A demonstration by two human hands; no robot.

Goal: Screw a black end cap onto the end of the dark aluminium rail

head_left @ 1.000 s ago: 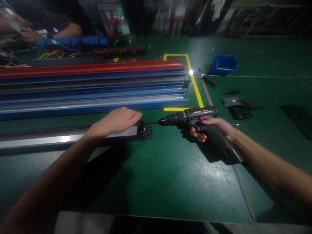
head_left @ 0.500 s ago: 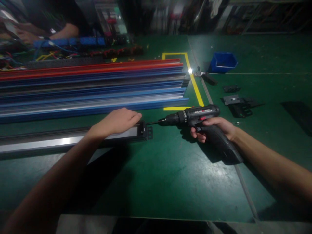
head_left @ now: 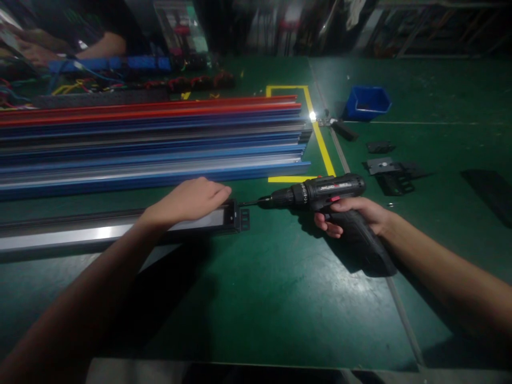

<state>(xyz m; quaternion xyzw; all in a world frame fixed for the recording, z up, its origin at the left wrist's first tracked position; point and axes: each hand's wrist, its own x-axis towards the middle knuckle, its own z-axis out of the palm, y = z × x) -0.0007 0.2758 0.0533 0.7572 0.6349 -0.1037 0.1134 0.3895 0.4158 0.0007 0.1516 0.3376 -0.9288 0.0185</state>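
Note:
My right hand [head_left: 356, 216] is wrapped round the handle of a black cordless drill [head_left: 320, 192]. The drill lies level and points left, its long bit reaching the end of a long black and silver metal profile [head_left: 100, 232]. A dark slotted bracket [head_left: 244, 219] sticks out from that end of the profile. Over the profile, close to the same end, my left hand [head_left: 192, 200] is laid and holds it down; its fingertips are partly hidden. Whether the bit sits in a screw is too small to make out.
Behind the profile lie blue, grey and red metal rails [head_left: 160, 144], reaching yellow tape [head_left: 323, 149]. A blue bin [head_left: 367, 103], a toggle clamp [head_left: 340, 128] and dark brackets [head_left: 386, 170] are on the right. Bundled wires [head_left: 84, 85] and another person's arm [head_left: 104, 47] appear at the back left.
The drill's body has shifted very slightly to the right and tipped a little, its bit staying by the profile's end. My left hand is nearly unchanged.

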